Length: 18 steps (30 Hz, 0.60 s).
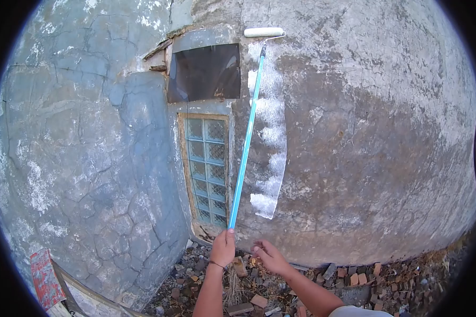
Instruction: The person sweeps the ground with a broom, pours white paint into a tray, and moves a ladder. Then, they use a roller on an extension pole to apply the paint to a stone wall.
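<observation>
A long light-blue pole rises up the wall and ends in a white paint roller, near the top of the wall. My left hand is wrapped round the lower end of the pole. To the right of it, my right hand is off the pole, its fingers apart and holding nothing. Below the roller, a rough vertical strip of white paint runs down the brownish-grey wall, patchy along its left edge.
Left of the strip are a glass-block window and a dark panel above it. A cracked blue-grey wall stands at the left. Broken bricks and rubble cover the ground. A red-painted metal piece is at lower left.
</observation>
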Tool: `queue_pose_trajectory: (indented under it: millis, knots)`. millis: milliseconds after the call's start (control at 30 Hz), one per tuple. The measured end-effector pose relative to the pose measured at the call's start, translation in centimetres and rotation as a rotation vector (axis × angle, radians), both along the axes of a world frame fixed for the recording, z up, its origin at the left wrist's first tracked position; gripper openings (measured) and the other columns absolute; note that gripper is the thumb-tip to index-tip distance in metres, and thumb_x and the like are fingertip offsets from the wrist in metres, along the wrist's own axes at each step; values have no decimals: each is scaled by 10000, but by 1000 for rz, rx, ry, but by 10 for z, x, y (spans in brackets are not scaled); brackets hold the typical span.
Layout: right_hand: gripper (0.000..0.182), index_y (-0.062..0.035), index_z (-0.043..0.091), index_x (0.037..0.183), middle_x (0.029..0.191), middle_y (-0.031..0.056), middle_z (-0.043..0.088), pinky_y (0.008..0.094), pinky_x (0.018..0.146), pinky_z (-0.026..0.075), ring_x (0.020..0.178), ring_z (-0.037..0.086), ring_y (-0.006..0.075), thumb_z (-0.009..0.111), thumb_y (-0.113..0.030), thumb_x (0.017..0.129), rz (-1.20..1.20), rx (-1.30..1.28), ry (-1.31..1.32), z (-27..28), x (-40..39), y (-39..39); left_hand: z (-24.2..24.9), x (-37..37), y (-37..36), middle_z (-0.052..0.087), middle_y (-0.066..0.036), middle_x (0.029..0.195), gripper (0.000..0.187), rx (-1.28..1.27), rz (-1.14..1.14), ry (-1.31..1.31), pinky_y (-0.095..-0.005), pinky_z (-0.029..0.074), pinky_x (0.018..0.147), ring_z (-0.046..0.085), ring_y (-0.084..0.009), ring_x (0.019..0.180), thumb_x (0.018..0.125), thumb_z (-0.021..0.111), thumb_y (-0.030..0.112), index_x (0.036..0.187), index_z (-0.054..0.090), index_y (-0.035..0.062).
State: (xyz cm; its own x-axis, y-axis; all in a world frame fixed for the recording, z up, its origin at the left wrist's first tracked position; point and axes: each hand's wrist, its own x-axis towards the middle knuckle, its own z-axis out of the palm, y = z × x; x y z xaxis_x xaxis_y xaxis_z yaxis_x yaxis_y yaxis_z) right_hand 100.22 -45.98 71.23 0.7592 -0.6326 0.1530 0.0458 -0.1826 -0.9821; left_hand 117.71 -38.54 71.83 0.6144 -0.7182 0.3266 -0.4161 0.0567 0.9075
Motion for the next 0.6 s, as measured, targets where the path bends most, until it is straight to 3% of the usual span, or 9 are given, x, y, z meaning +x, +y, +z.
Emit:
queue_pose_trajectory:
  millis: [100, 167, 233, 267, 333, 400, 500, 533, 600]
  knots:
    - [411, 2, 397, 1256, 1117, 116, 560, 292, 748, 485, 931, 588, 172, 450, -278, 959, 7, -27, -16, 16, 17, -7, -24, -21, 8, 538, -165, 617, 448, 38, -2, 29, -422, 417, 575, 563, -337, 610, 967, 368, 362, 778, 516, -15]
    - [426, -6, 385, 1270, 1126, 118, 560, 304, 750, 487, 938, 588, 186, 439, -296, 961, -28, -1, -31, 23, 34, -10, -76, -23, 11, 542, -173, 624, 448, 36, 8, -25, -434, 419, 581, 563, -357, 621, 969, 358, 366, 791, 523, -11]
    - [441, -15, 372, 1283, 1134, 121, 560, 316, 751, 488, 945, 587, 200, 428, -314, 963, -59, 28, -43, 22, 56, -17, -97, -35, 29, 492, -36, 560, 435, 58, 10, -34, -297, 402, 472, 498, -138, 488, 982, 348, 351, 715, 475, 32]
    - [429, -12, 408, 1236, 1084, 110, 559, 309, 711, 482, 885, 576, 177, 445, -334, 956, -83, 117, -103, 17, 71, -24, -103, -42, 40, 492, -36, 560, 435, 68, 10, -30, -297, 402, 472, 498, -138, 488, 982, 348, 351, 715, 475, 32]
    - [422, -9, 443, 1190, 1035, 99, 558, 301, 672, 475, 825, 564, 154, 461, -355, 948, -103, 213, -157, 26, 91, -27, -110, -55, 65, 553, -177, 636, 430, 181, -8, 26, -451, 429, 593, 565, -385, 637, 961, 361, 377, 838, 537, 6]
    - [374, -31, 478, 1096, 897, 89, 566, 294, 569, 459, 681, 542, 152, 454, -374, 949, -160, 636, -259, 42, 104, -25, -127, -64, 88, 552, -176, 633, 428, 242, -2, 54, -452, 431, 594, 566, -387, 639, 959, 366, 382, 839, 539, 9]
    - [277, -77, 463, 991, 731, 59, 544, 288, 491, 431, 573, 511, 149, 424, -350, 960, -120, 621, -313, 20, 118, -43, -152, -75, 122, 545, -177, 621, 434, 294, 2, 112, -454, 433, 594, 567, -392, 637, 956, 368, 393, 837, 541, 13]
    - [266, -98, 447, 904, 594, -5, 409, 266, 411, 337, 465, 380, 103, 437, -359, 958, -154, 670, -341, 16, 120, -38, -157, -78, 133, 540, -179, 610, 441, 286, 5, 141, -454, 432, 593, 568, -394, 633, 956, 363, 400, 833, 540, 14]
    - [264, -106, 427, 873, 593, -9, 388, 265, 404, 320, 458, 365, 100, 443, -356, 957, -200, 678, -338, 6, 120, -19, -159, -84, 155, 555, -171, 644, 409, 321, 47, 81, -451, 433, 589, 569, -383, 641, 932, 414, 391, 823, 548, 20]
